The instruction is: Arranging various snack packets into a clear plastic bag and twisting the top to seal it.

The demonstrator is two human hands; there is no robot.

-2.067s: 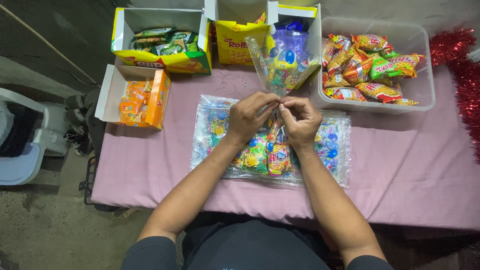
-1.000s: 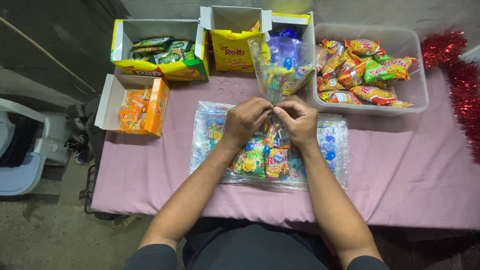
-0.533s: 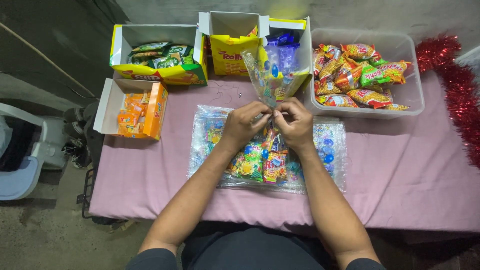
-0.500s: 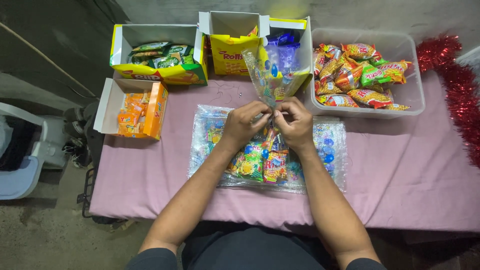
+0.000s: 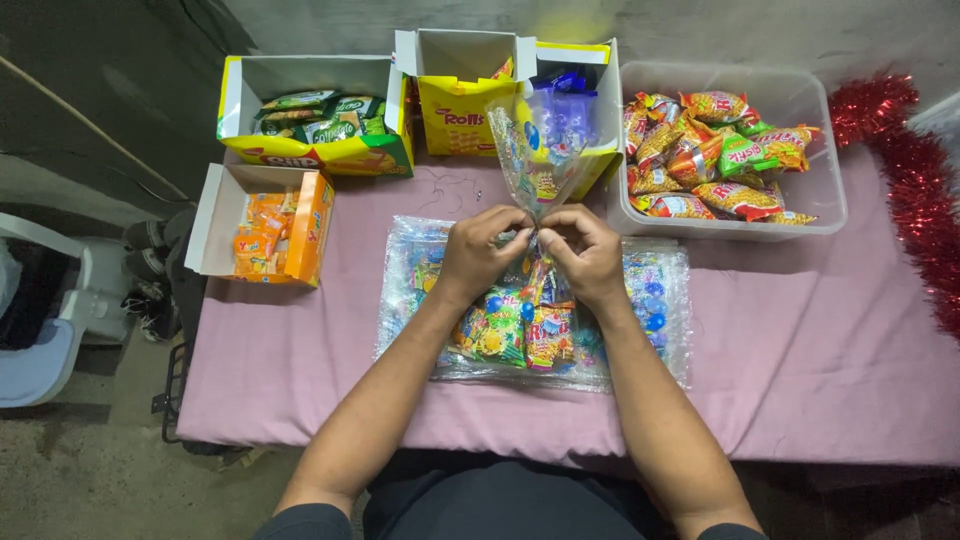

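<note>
My left hand and my right hand meet at the middle of the table, both pinching the gathered neck of a clear printed plastic bag. The bag's open top fans upward toward the boxes. Its lower part holds colourful snack packets and rests between my wrists on a stack of flat clear printed bags. My fingers hide the exact spot where the neck is bunched.
A pink cloth covers the table. At the back stand a yellow box of green packets, a yellow box, a clear tub of snack packets and red tinsel. A white box of orange packets lies left; a chair beyond.
Both hands stay pinched at the bag's neck with small finger movements. The bag's fanned top has shifted slightly. The camera view has drifted a little.
</note>
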